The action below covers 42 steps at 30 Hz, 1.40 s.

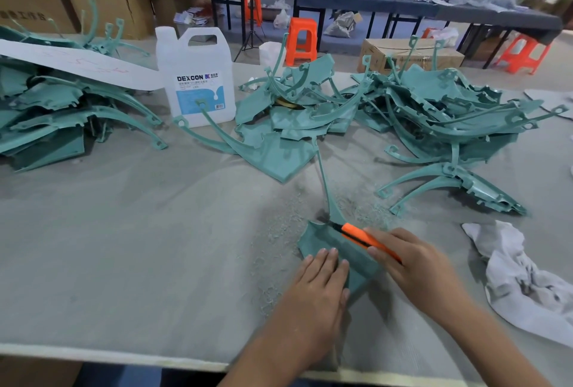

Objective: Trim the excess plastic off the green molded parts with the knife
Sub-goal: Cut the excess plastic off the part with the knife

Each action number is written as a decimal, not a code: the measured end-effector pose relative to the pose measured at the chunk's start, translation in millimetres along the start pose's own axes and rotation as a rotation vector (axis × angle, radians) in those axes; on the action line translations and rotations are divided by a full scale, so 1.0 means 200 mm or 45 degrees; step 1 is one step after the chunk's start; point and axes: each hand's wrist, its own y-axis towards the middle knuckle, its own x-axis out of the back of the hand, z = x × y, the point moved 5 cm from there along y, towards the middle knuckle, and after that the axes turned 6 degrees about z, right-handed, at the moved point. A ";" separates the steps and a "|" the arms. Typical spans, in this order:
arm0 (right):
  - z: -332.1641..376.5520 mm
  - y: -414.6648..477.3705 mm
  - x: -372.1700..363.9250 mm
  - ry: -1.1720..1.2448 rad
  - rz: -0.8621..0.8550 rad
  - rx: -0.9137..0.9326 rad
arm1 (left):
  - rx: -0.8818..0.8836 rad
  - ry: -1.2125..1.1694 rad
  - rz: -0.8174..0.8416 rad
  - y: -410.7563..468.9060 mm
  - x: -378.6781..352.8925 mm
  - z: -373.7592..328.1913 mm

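A green molded part (322, 239) lies flat on the grey table in front of me, its long thin arm reaching away toward the piles. My left hand (319, 287) presses down on the part's near side, fingers flat and together. My right hand (412, 265) grips an orange utility knife (361, 236), whose black tip rests at the part's upper edge. Fine green shavings (356, 209) lie scattered around the part.
Heaps of green parts sit at the left (52, 113), centre (297, 110) and right (449, 113). A white DEXCON jug (197, 76) stands behind. A crumpled white cloth (521, 281) lies at the right. The table's front edge (124, 355) runs below my arms.
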 end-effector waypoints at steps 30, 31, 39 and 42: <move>-0.05 0.01 0.04 -0.003 0.039 -0.118 | -0.015 -0.068 0.029 0.00 -0.01 0.01; -0.03 0.00 0.05 -0.078 -0.045 -0.094 | -0.008 -0.071 0.046 0.00 -0.01 0.01; -0.04 -0.03 0.06 -0.095 -0.288 -0.067 | -0.029 -0.131 0.065 0.00 -0.02 0.01; -0.10 -0.01 0.06 0.071 -0.321 -0.199 | -0.016 -0.193 0.095 0.00 -0.01 0.01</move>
